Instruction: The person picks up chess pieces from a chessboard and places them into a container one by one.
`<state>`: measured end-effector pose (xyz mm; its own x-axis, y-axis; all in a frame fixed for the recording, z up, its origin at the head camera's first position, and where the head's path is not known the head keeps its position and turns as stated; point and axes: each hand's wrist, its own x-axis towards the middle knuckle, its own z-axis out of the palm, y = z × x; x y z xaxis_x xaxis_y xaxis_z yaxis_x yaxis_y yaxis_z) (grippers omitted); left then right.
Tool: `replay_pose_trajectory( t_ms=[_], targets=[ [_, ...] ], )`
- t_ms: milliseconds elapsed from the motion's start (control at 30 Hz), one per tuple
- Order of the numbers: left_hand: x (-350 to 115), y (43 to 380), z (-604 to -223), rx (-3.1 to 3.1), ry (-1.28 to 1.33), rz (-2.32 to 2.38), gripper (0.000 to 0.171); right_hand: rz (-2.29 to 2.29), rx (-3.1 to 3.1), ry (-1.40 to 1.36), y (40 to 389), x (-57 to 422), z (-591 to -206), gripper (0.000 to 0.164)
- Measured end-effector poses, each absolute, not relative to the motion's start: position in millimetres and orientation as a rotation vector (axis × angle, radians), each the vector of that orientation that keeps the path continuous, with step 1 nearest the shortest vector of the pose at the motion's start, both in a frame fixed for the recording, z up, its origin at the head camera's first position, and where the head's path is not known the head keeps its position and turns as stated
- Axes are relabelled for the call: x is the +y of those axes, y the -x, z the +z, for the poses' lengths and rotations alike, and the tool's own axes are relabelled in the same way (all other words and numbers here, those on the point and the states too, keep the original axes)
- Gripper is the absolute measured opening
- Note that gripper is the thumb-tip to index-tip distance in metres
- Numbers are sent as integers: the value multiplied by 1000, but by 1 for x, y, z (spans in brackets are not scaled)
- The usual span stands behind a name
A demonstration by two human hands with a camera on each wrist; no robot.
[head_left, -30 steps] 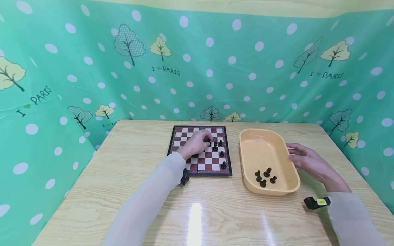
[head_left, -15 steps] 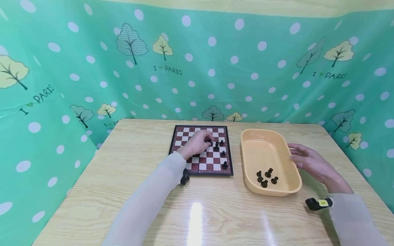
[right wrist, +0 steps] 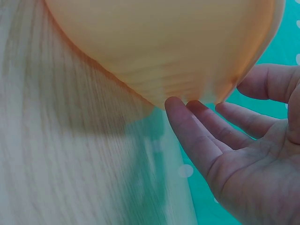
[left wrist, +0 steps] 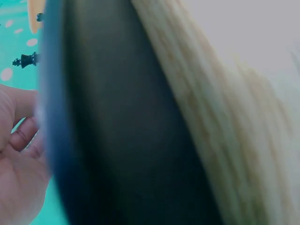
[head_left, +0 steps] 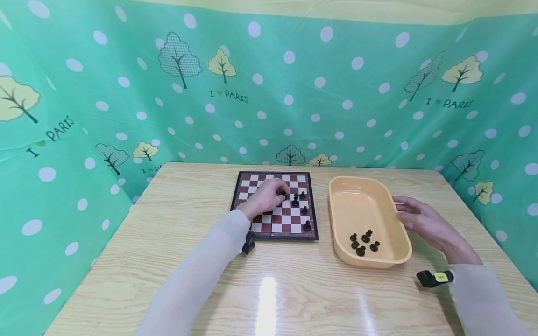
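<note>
In the head view, the left hand (head_left: 265, 197) pinches a dark chess piece (head_left: 282, 193) over the chessboard (head_left: 290, 227) on the bench (head_left: 155, 238); the right hand (head_left: 426, 226), its grip loosely spread, touches the tray (head_left: 357, 210). In the left wrist view, a black king (left wrist: 28, 60) shows beside a blurred dark shape (left wrist: 126, 117). In the right wrist view, fingertips (right wrist: 173, 101) meet the tray's outer wall.

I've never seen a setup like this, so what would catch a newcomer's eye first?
Probably the bright green, polka-dotted curtain behind the wood-grained table. Then the left hand, reaching over a checkered chessboard; right of the board, the right hand touches a peach tray holding five black chess pieces.
</note>
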<state>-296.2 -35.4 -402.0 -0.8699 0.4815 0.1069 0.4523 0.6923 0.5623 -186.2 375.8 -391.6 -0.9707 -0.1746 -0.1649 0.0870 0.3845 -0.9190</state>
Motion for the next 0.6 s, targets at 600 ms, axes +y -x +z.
replay_pose_trajectory(
  t_ms=[600],
  targets=[
    [-30, 280, -373, 2783, -951, 932, 20, -1647, 2390, 88, 186, 376, -390, 68]
  ],
)
